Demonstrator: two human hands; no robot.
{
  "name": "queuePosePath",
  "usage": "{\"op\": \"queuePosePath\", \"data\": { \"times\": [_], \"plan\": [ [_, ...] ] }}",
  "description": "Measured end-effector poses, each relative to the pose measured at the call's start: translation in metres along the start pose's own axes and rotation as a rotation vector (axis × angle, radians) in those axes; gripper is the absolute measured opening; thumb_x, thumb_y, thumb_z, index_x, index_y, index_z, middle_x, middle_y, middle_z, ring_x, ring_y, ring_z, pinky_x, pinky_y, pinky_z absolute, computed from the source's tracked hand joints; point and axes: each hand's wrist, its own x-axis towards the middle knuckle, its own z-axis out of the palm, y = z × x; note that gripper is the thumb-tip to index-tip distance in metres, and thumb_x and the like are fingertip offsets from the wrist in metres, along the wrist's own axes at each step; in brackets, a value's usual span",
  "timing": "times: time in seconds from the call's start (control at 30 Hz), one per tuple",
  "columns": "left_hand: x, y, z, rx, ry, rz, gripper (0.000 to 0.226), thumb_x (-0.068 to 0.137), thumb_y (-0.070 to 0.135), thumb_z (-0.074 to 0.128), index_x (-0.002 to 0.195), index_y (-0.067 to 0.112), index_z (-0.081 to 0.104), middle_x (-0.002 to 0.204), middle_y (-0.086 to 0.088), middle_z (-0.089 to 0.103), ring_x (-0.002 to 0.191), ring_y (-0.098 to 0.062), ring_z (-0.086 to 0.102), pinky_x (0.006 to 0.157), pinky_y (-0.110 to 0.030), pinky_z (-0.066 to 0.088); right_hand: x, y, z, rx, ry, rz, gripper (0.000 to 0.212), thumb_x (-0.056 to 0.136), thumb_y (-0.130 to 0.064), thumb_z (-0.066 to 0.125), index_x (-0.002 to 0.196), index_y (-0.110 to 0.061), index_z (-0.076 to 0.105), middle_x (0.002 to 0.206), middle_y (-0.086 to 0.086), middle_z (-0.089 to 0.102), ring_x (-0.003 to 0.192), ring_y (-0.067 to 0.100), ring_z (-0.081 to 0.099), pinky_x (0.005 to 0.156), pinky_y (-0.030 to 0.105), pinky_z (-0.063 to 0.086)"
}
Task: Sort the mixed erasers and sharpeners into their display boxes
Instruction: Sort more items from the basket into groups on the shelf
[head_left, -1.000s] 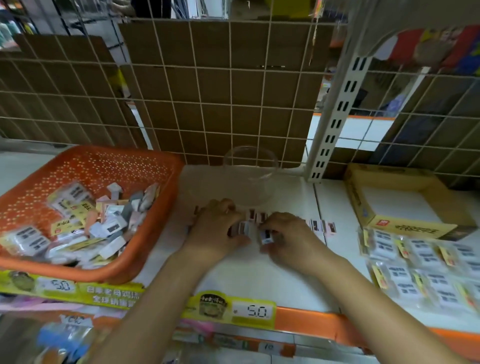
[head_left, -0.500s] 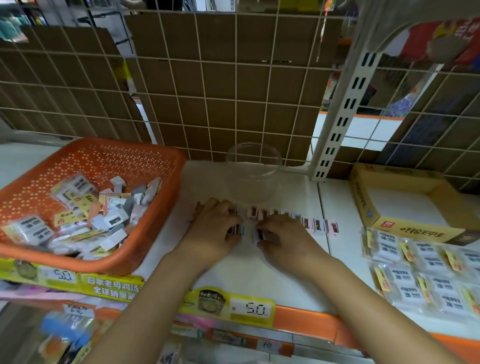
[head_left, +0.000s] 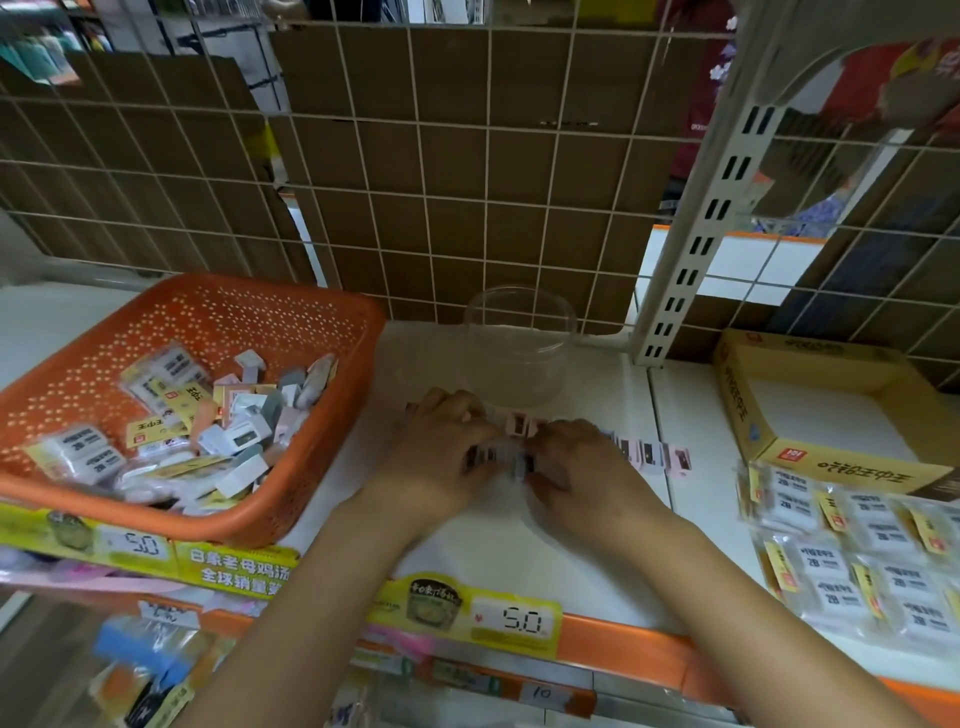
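A row of small pink sharpeners (head_left: 652, 456) lies on the white shelf in front of a clear plastic tub (head_left: 519, 345). My left hand (head_left: 441, 447) and my right hand (head_left: 576, 467) meet over the middle of that row, fingers curled round several sharpeners (head_left: 493, 454) held between them. An orange basket (head_left: 171, 317) at the left holds mixed erasers and sharpeners (head_left: 228, 415). Wrapped white erasers (head_left: 852, 561) lie at the right, below an open yellow display box (head_left: 831, 415).
A wire grid backed with brown cardboard (head_left: 441, 171) closes the back of the shelf. A white slotted upright (head_left: 706, 228) stands between the tub and the yellow box. The shelf's orange front edge carries price labels (head_left: 514, 621).
Both hands have stayed together over the sharpener row, shifting only slightly. The view has tilted a little, so everything sits lower in the frame.
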Motion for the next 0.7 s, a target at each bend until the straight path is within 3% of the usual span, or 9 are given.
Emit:
{"op": "queuePosePath", "data": {
  "times": [0.1, 0.27, 0.43, 0.5, 0.57, 0.6, 0.7],
  "plan": [
    [-0.003, 0.000, -0.024, 0.023, 0.083, 0.022, 0.041, 0.077, 0.043, 0.045, 0.095, 0.016, 0.071, 0.098, -0.007, 0.062, 0.092, -0.030, 0.056, 0.075, -0.041, 0.047, 0.005, -0.007, -0.014, 0.012, 0.021, -0.044, 0.031, 0.091, -0.016, 0.047, 0.120, -0.013, 0.058, 0.119, 0.004, 0.055, 0.111, 0.019, 0.043, 0.080, 0.017, 0.027],
    [-0.010, -0.002, -0.073, 0.093, 0.253, 0.055, 0.035, 0.081, 0.032, 0.043, 0.090, 0.010, 0.069, 0.089, -0.011, 0.064, 0.079, -0.031, 0.059, 0.065, -0.037, 0.048, 0.026, -0.030, -0.034, 0.047, 0.118, -0.117, 0.030, 0.089, -0.012, 0.052, 0.118, -0.011, 0.062, 0.118, 0.005, 0.059, 0.110, 0.020, 0.049, 0.086, 0.017, 0.030],
    [-0.032, -0.027, -0.102, 0.231, 0.320, -0.118, 0.032, 0.080, 0.028, 0.052, 0.097, 0.008, 0.069, 0.099, -0.017, 0.066, 0.089, -0.037, 0.062, 0.077, -0.039, 0.047, 0.055, -0.063, -0.044, 0.064, 0.191, -0.213, 0.026, 0.088, -0.009, 0.054, 0.112, -0.008, 0.064, 0.115, 0.008, 0.061, 0.107, 0.022, 0.053, 0.088, 0.024, 0.039],
    [-0.042, -0.039, -0.109, 0.195, 0.322, -0.233, 0.034, 0.078, 0.028, 0.051, 0.099, 0.009, 0.070, 0.103, -0.017, 0.065, 0.096, -0.037, 0.058, 0.082, -0.039, 0.045, 0.069, -0.077, -0.042, 0.056, 0.177, -0.255, 0.023, 0.088, -0.010, 0.051, 0.105, -0.008, 0.066, 0.106, 0.009, 0.063, 0.099, 0.023, 0.055, 0.082, 0.028, 0.043],
    [-0.053, -0.055, -0.114, 0.173, 0.356, -0.287, 0.038, 0.077, 0.029, 0.049, 0.101, 0.009, 0.070, 0.104, -0.017, 0.064, 0.099, -0.037, 0.056, 0.081, -0.037, 0.042, 0.083, -0.091, -0.038, 0.063, 0.155, -0.308, 0.023, 0.085, -0.015, 0.045, 0.089, -0.007, 0.066, 0.087, 0.005, 0.062, 0.083, 0.021, 0.056, 0.068, 0.024, 0.037],
    [-0.058, -0.064, -0.116, 0.180, 0.355, -0.302, 0.039, 0.077, 0.031, 0.049, 0.100, 0.008, 0.070, 0.101, -0.017, 0.065, 0.097, -0.038, 0.057, 0.079, -0.036, 0.042, 0.090, -0.098, -0.034, 0.072, 0.150, -0.324, 0.023, 0.084, -0.017, 0.044, 0.086, -0.009, 0.065, 0.084, 0.004, 0.060, 0.080, 0.020, 0.055, 0.068, 0.023, 0.035],
    [-0.074, -0.095, -0.120, 0.212, 0.338, -0.323, 0.052, 0.076, 0.041, 0.040, 0.099, 0.005, 0.070, 0.094, -0.017, 0.066, 0.090, -0.038, 0.058, 0.075, -0.040, 0.047, 0.114, -0.117, -0.018, 0.072, 0.135, -0.318, 0.023, 0.088, -0.018, 0.052, 0.108, -0.015, 0.065, 0.113, 0.004, 0.061, 0.107, 0.020, 0.053, 0.089, 0.027, 0.038]
  ]
}}
